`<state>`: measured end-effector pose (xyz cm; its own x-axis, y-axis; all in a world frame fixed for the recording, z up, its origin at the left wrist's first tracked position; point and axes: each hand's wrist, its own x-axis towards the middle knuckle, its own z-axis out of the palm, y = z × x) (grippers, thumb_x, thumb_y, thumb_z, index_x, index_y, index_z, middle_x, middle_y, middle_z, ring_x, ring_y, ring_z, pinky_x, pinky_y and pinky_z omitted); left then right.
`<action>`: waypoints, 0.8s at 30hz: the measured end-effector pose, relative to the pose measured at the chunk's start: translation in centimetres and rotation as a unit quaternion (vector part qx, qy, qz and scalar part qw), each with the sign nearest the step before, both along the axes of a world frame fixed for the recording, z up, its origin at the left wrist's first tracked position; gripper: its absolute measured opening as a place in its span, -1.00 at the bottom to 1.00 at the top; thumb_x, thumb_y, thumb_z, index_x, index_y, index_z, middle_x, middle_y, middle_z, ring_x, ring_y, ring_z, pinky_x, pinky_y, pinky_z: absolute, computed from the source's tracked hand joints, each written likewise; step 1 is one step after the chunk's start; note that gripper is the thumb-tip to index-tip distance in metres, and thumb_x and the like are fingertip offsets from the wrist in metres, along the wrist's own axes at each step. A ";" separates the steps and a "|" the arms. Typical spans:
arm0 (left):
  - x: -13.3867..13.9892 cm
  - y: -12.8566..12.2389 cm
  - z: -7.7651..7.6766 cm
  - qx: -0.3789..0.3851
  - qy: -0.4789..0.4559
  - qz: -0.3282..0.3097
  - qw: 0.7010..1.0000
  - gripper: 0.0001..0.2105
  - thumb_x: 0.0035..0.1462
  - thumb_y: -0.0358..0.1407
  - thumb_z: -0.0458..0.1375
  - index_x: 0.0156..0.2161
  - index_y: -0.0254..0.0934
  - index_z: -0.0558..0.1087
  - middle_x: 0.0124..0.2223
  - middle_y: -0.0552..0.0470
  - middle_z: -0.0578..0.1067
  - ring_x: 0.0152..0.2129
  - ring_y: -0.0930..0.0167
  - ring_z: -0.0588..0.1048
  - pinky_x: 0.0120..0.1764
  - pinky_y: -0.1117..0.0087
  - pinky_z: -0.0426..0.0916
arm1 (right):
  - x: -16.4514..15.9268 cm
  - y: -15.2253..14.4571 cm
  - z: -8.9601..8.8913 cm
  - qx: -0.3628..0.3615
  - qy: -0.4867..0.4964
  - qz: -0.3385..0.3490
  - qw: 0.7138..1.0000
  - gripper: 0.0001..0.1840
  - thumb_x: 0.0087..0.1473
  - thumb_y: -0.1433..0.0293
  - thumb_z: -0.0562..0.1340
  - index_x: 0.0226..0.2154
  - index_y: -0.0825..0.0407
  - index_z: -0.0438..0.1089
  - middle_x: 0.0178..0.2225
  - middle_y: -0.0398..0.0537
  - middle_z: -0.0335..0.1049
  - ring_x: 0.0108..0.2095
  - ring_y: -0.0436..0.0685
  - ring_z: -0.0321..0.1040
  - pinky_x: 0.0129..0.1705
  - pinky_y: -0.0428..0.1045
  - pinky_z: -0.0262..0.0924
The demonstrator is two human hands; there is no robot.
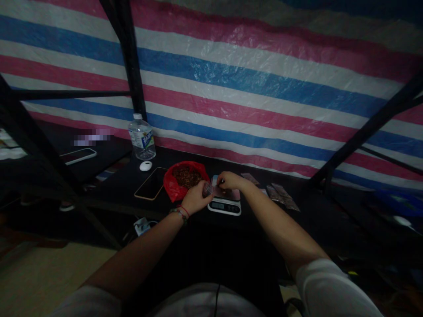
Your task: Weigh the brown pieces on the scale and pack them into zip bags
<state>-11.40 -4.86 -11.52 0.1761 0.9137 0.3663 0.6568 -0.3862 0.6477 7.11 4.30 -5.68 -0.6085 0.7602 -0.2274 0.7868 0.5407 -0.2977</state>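
Observation:
My left hand (194, 198) is closed around a small clear, rounded plastic thing (207, 189), held between the red bag and the scale. Whether it is a cup or a little bag I cannot tell. Over the platform of a white digital kitchen scale (224, 207), my right hand (228, 179) has its fingers pinched together; anything in them is too small to make out. A few tiny dark bits seem to lie on the platform, and the display is lit but unreadable. Left of the scale, an opened red plastic bag (175, 190) holds a heap of brown, beadlike pieces (187, 176).
Flat filled packets (282, 196) lie right of the scale on the black table (185, 215). To the left are a phone (152, 184), a white earphone case (146, 166) and a clear bottle (142, 138). Dark metal posts (130, 61) frame the table before a striped sheet (231, 88).

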 end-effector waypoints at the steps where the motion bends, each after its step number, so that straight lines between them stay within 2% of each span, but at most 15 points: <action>1: 0.0 0.0 -0.1 0.002 0.003 0.000 1.000 -0.62 0.05 -0.09 0.11 -0.07 -0.24 0.29 -0.24 -0.04 0.48 -0.32 0.32 0.49 -0.27 0.38 0.31 | -0.2 -0.2 0.1 0.011 -0.013 0.003 1.000 -0.65 -0.15 0.55 0.16 -0.26 0.11 0.50 -0.41 -0.03 0.51 -0.53 -0.01 0.35 -0.52 -0.18 0.10; 6: 0.0 0.2 -0.3 0.006 0.010 -0.001 1.000 -0.63 0.04 -0.14 0.12 -0.06 -0.24 0.28 -0.24 -0.03 0.49 -0.33 0.33 0.48 -0.29 0.39 0.30 | -0.6 -0.7 0.5 0.078 -0.052 0.036 0.995 -0.69 -0.15 0.56 0.14 -0.34 0.09 0.53 -0.41 -0.03 0.51 -0.46 0.01 0.36 -0.45 -0.16 0.09; 10: 0.0 0.2 -0.3 -0.005 0.004 0.006 1.000 -0.64 0.03 -0.16 0.14 -0.07 -0.24 0.29 -0.24 -0.03 0.49 -0.33 0.33 0.48 -0.28 0.39 0.30 | -0.4 -0.7 0.8 0.094 -0.018 0.036 0.995 -0.70 -0.15 0.58 0.15 -0.34 0.10 0.53 -0.41 -0.04 0.50 -0.46 0.01 0.35 -0.44 -0.16 0.09; 15: 0.1 0.1 -0.1 -0.004 -0.012 0.005 1.000 -0.65 0.02 -0.15 0.14 -0.08 -0.23 0.30 -0.24 -0.03 0.48 -0.32 0.32 0.47 -0.26 0.36 0.30 | -0.6 -1.3 1.7 0.075 0.142 0.006 0.987 -0.74 -0.14 0.60 0.17 -0.37 0.11 0.50 -0.38 -0.08 0.48 -0.36 0.01 0.36 -0.33 -0.15 0.19; 17: 0.1 0.1 0.0 -0.006 -0.020 0.006 1.000 -0.64 0.00 -0.16 0.16 -0.09 -0.23 0.30 -0.23 -0.03 0.47 -0.31 0.31 0.47 -0.25 0.35 0.31 | -1.0 -2.0 1.9 0.044 0.189 0.009 0.981 -0.75 -0.13 0.58 0.17 -0.35 0.10 0.49 -0.37 -0.11 0.46 -0.38 -0.01 0.36 -0.36 -0.16 0.21; 21: 0.1 0.0 0.2 -0.004 -0.039 0.007 0.999 -0.61 -0.02 -0.17 0.17 -0.07 -0.25 0.29 -0.21 -0.04 0.46 -0.30 0.31 0.46 -0.23 0.34 0.32 | -2.2 -3.6 2.2 -0.021 0.205 0.013 0.979 -0.73 -0.07 0.50 0.15 -0.27 0.05 0.45 -0.33 -0.13 0.42 -0.52 -0.07 0.31 -0.58 -0.20 0.14; 24: 0.0 0.0 0.3 0.014 -0.049 -0.004 0.999 -0.60 0.00 -0.12 0.16 -0.06 -0.25 0.29 -0.17 -0.06 0.45 -0.25 0.29 0.46 -0.20 0.33 0.32 | -3.1 -4.5 2.7 -0.001 0.185 0.028 0.982 -0.74 -0.08 0.53 0.15 -0.30 0.06 0.46 -0.37 -0.14 0.41 -0.56 -0.10 0.26 -0.59 -0.21 0.10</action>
